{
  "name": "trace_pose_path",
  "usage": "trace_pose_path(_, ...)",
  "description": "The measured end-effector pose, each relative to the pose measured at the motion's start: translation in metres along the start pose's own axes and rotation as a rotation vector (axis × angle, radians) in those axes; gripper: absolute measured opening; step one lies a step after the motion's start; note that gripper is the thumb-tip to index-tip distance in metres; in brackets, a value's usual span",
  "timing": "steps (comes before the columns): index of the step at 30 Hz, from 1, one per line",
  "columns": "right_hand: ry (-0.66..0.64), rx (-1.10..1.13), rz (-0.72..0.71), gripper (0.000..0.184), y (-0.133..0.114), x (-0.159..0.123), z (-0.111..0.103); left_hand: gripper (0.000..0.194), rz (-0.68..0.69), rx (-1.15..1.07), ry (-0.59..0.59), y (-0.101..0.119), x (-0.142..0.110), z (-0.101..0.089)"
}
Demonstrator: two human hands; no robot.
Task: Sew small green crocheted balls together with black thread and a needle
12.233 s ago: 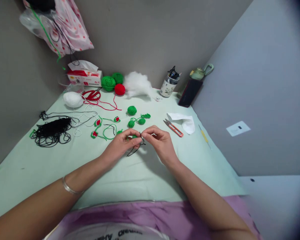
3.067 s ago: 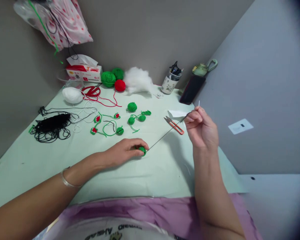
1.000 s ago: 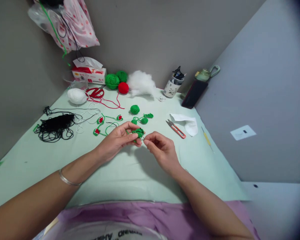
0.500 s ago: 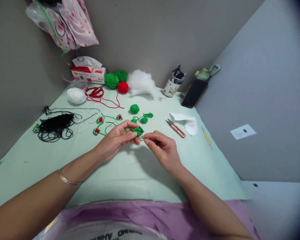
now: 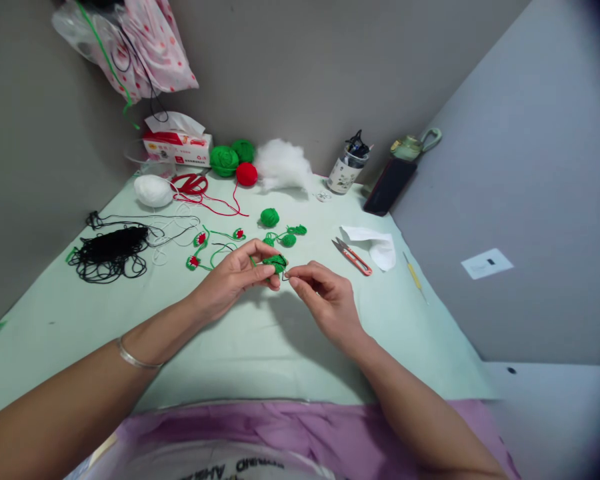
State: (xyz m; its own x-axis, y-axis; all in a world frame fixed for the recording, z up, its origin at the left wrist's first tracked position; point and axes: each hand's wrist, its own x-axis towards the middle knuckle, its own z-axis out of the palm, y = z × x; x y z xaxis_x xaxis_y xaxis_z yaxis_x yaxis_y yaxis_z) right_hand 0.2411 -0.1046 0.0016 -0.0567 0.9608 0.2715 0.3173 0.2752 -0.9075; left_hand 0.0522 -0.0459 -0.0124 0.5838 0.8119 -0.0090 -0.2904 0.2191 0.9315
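Note:
My left hand (image 5: 245,272) holds a small green crocheted ball (image 5: 276,264) up over the table, between thumb and fingers. Black yarn (image 5: 283,261) crosses the ball's surface and makes a short loop at its right side. My right hand (image 5: 325,293) is closed in a pinch close to that side, on a thin needle carrying the black yarn; the fingers mostly hide it. Behind the hands lie more small green balls (image 5: 289,241) with yarn tails. Left of them are red-and-green crocheted pieces (image 5: 193,262).
Orange-handled thread snips (image 5: 353,257), white tissue (image 5: 380,250) and a yellow crochet hook (image 5: 415,277) lie right. A black yarn skein (image 5: 113,250) and white yarn ball (image 5: 153,191) lie left. Along the back are a tissue box (image 5: 177,148), stuffing (image 5: 283,165), a pen jar (image 5: 347,172) and phone (image 5: 390,187).
Three seconds ago my right hand was raised at the right, drawing black yarn taut from the ball; it has since come back beside the ball, now lifted. Over the last second, hands barely moved.

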Motion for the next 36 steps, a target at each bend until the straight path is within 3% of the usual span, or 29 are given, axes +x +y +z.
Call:
trace_pose_path(14,0.048,-0.125,-0.171,0.011,0.008,-0.001,0.004,0.018,0.021,-0.041,-0.077,-0.002,-0.002,0.003)
trace_pose_path(19,0.085,0.046,0.032,0.017,0.008,0.003,0.006,0.021,0.043,0.025,-0.056,-0.008,-0.001,0.006)
trace_pose_path(22,-0.004,0.208,0.217,0.027,0.01,0.008,0.001,0.024,0.022,0.043,-0.018,-0.013,-0.001,0.006)
trace_pose_path(24,-0.091,0.206,0.256,0.027,0.012,0.012,-0.005,0.026,0.001,0.044,0.024,-0.015,0.0,0.005)
trace_pose_path(28,-0.006,-0.036,0.055,0.013,0.014,0.014,-0.014,0.028,-0.031,0.053,0.088,-0.015,0.001,0.003)
trace_pose_path(31,0.032,-0.125,-0.078,0.007,0.013,0.012,-0.014,0.029,-0.034,0.121,0.067,-0.016,0.001,0.003)
trace_pose_path(36,-0.026,-0.113,-0.028,0.008,0.011,0.011,-0.008,0.03,-0.042,0.225,0.032,-0.019,0.001,0.004)
